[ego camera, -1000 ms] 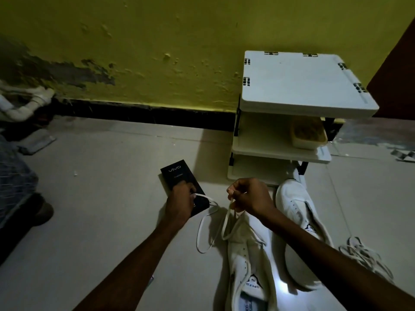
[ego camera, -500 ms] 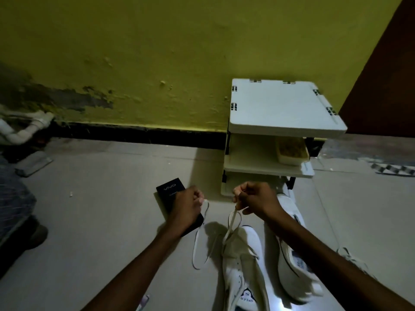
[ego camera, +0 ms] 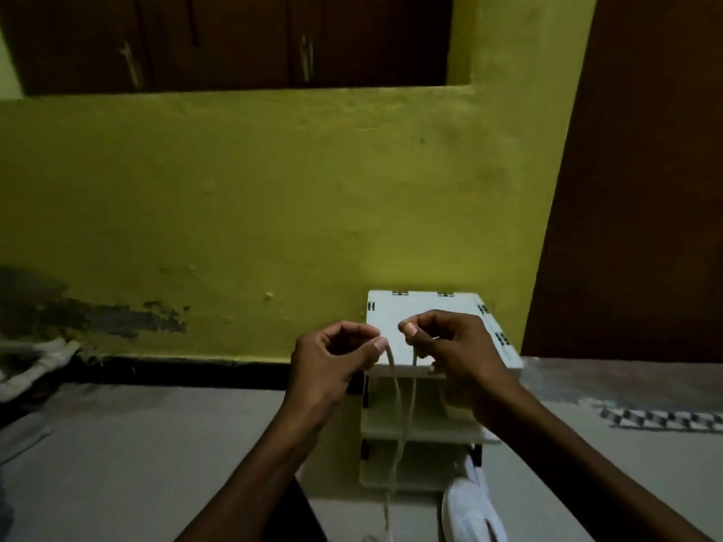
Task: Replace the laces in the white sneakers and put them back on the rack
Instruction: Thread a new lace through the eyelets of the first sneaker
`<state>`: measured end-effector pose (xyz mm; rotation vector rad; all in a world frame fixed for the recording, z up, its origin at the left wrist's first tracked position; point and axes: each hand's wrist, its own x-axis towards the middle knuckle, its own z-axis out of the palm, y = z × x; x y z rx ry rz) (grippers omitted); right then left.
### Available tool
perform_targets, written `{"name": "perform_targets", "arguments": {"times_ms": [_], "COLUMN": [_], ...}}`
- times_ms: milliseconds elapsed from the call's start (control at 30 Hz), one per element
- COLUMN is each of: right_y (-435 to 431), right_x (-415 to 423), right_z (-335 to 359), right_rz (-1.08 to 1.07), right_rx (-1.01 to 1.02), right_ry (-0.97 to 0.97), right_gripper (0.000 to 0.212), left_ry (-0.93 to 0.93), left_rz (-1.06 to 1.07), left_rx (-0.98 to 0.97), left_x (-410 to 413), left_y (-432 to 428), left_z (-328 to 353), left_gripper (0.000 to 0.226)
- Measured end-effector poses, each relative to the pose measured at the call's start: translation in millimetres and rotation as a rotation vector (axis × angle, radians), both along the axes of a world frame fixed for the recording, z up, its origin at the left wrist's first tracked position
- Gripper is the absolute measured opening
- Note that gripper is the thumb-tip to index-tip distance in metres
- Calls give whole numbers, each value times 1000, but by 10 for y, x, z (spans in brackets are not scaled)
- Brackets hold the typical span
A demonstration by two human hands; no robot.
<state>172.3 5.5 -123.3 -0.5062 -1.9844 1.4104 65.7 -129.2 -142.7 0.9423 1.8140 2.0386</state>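
Both my hands are raised in front of the white shoe rack (ego camera: 428, 307). My left hand (ego camera: 332, 369) pinches one end of a white lace (ego camera: 399, 432) and my right hand (ego camera: 450, 346) pinches the other end. The two strands hang down close together and run out of view at the bottom. The toe of one white sneaker (ego camera: 465, 510) lies on the floor at the foot of the rack, under my right forearm. The other sneaker is hidden below the frame.
The rack stands against a yellow wall with a black skirting (ego camera: 176, 369). A brown door (ego camera: 645, 170) is at the right and a dark cupboard (ego camera: 234, 41) sits above. White pipes (ego camera: 35, 361) lie at far left. A dark object (ego camera: 301, 514) shows under my left forearm.
My hands have lifted the lace ends from just above the floor up to the rack's top. The view has tilted upward, so the laced sneaker and the black box have dropped out of sight.
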Motion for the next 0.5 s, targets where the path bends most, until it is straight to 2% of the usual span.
{"name": "perform_targets", "arguments": {"times_ms": [233, 500], "right_y": [36, -1], "right_x": [128, 298], "right_z": [718, 1036], "right_rz": [2, 0], "right_rx": [33, -72], "right_ry": [125, 160], "right_gripper": [12, 14], "left_ry": [-144, -129], "left_rz": [-66, -65], "left_rx": [220, 316], "left_x": [188, 352], "left_y": [215, 316], "left_z": [694, 1071], "left_gripper": [16, 20]}}
